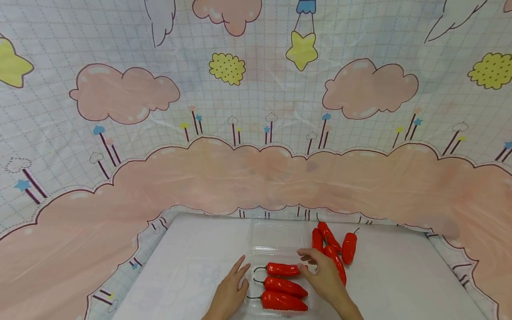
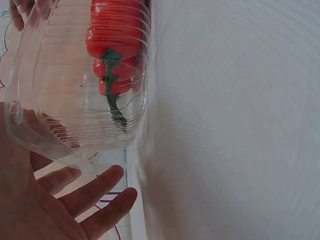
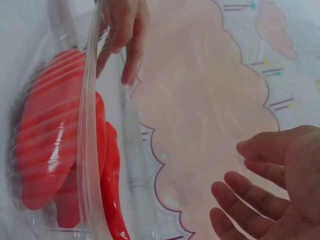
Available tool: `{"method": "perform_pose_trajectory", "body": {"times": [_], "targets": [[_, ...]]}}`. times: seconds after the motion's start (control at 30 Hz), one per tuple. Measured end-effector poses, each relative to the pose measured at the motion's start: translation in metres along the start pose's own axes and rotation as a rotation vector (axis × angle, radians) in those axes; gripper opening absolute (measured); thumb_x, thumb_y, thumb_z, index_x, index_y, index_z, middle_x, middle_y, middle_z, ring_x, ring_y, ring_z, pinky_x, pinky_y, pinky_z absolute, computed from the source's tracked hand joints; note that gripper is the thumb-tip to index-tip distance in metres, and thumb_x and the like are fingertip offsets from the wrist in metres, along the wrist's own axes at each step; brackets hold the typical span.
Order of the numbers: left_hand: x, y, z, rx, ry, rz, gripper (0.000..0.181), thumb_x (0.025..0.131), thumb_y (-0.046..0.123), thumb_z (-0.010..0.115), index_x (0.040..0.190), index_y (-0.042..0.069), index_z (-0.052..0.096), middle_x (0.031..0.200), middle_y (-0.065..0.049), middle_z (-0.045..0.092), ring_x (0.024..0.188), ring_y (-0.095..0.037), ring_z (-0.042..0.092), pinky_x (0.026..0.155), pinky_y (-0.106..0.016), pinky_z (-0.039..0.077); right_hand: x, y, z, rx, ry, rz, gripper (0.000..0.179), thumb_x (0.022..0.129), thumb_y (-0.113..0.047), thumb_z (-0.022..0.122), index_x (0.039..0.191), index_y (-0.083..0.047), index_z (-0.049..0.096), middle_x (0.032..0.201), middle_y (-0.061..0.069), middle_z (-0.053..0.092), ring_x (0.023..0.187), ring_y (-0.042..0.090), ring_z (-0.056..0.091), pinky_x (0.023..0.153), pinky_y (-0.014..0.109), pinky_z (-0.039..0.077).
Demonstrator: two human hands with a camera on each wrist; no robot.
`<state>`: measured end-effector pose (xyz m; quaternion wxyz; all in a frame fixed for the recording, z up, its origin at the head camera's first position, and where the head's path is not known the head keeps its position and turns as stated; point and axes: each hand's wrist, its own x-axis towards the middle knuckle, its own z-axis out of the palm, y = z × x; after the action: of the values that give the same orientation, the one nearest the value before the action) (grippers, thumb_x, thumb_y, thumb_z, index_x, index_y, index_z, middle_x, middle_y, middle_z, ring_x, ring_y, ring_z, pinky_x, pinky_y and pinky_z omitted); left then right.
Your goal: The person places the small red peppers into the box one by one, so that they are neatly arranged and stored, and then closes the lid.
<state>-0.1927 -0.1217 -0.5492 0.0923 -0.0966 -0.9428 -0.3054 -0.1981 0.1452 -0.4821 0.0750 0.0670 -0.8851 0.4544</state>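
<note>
A clear plastic clamshell box (image 2: pixel 55 90) lies with its lid (image 1: pixel 280 236) folded back behind it. In its tray are three red chili peppers, a far one (image 1: pixel 280 269), a middle one (image 1: pixel 284 286) and a near one (image 1: pixel 282 301), stems to the left. My left hand (image 1: pixel 231 286) is at the tray's left side, its fingers spread and extended near the wall. Above the tray's right side, my right hand (image 1: pixel 325 274) hovers by the tip of the far pepper. The right wrist view shows its fingers apart with nothing between them.
Several more red peppers lie in a loose group right of the lid, including a separate one (image 1: pixel 349 249) at the far right. The white table (image 1: pixel 180 266) meets a cloud-patterned cloth (image 1: pixel 256 178) that rises behind it.
</note>
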Motion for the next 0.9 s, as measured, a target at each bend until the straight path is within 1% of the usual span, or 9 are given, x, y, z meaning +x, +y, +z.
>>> {"method": "perform_pose_trajectory", "body": {"times": [0.13,0.37,0.6,0.73,0.9], "targets": [[0.0,0.0,0.001,0.002,-0.002,-0.001,0.039,0.093,0.012,0.057,0.131,0.01,0.062,0.153,-0.005,0.046,0.121,-0.029,0.062,0.096,-0.05,0.053,0.0,0.002,-0.002,0.006,0.018,0.008,0.033,0.085,-0.012,0.075,0.116,-0.021,0.068,0.107,-0.007,0.071,0.1,0.016,0.065,0.092,0.042,0.056],[-0.001,0.0,0.001,0.002,-0.003,-0.002,0.039,0.093,0.013,0.057,0.132,0.01,0.062,0.152,-0.005,0.046,0.12,-0.03,0.063,0.095,-0.05,0.053,0.0,0.005,-0.005,0.008,0.032,0.035,0.034,0.085,-0.011,0.074,0.118,-0.018,0.067,0.113,-0.001,0.071,0.102,0.02,0.065,0.093,0.043,0.056],[0.0,-0.001,0.0,-0.002,-0.003,0.0,0.039,0.094,0.013,0.057,0.132,0.009,0.062,0.153,-0.005,0.046,0.121,-0.03,0.062,0.096,-0.05,0.052,0.002,0.011,-0.009,-0.013,0.04,0.04,0.034,0.086,-0.012,0.074,0.118,-0.018,0.068,0.113,-0.002,0.071,0.1,0.014,0.064,0.093,0.044,0.055],[0.0,-0.001,0.0,-0.004,-0.009,-0.002,0.039,0.094,0.013,0.057,0.133,0.009,0.061,0.153,-0.004,0.045,0.121,-0.029,0.062,0.096,-0.05,0.052,0.002,0.016,-0.011,-0.006,0.048,0.045,0.036,0.086,-0.01,0.074,0.12,-0.017,0.067,0.113,0.0,0.071,0.1,0.017,0.065,0.093,0.042,0.056],[0.0,0.0,0.0,-0.004,-0.012,-0.003,0.039,0.094,0.013,0.057,0.132,0.009,0.061,0.153,-0.005,0.046,0.12,-0.029,0.062,0.096,-0.05,0.052,0.003,0.021,-0.013,-0.019,0.053,0.05,0.036,0.086,-0.011,0.073,0.122,-0.015,0.067,0.114,0.002,0.071,0.102,0.019,0.065,0.093,0.042,0.056]]}}
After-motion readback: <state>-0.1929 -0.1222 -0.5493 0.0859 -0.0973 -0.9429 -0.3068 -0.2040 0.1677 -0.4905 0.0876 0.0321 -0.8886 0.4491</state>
